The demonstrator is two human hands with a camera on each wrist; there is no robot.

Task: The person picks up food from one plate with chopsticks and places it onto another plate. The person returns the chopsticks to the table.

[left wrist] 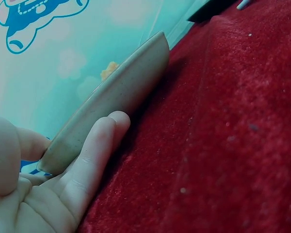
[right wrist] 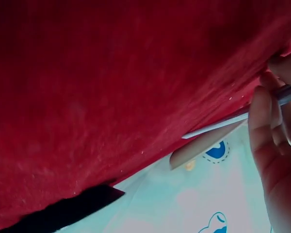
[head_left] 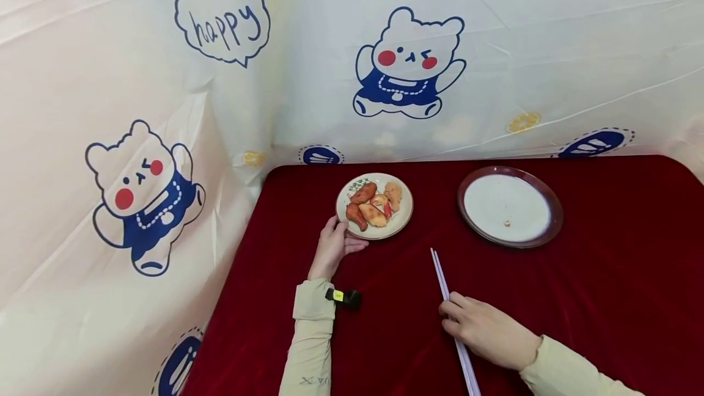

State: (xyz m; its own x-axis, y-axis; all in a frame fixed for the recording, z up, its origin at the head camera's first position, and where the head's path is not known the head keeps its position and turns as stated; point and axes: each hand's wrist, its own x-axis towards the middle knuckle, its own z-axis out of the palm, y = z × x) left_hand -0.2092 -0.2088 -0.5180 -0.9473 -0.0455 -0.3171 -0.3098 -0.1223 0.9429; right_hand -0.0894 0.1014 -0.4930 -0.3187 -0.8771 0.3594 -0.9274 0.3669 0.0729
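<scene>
My left hand (head_left: 333,245) grips the near-left rim of a small cream plate (head_left: 399,222), thumb over the edge and fingers beneath it. In the left wrist view this plate (left wrist: 111,94) is tilted, its underside showing above the fingers. Several brown pieces of food that look like fried chicken (head_left: 364,193) lie on it, drumsticks among them. To the right, my right hand (head_left: 492,330) pinches a pair of pale purple chopsticks (head_left: 442,274) low over the red cloth. Their thin tips point away from me, toward the gap between the two plates.
A larger white plate with a brown rim (head_left: 555,216) stands at the back right, a small crumb (head_left: 507,223) on it. Dark red velvet cloth (head_left: 396,322) covers the table. Behind and to the left hangs a pale curtain (head_left: 313,66) printed with bears.
</scene>
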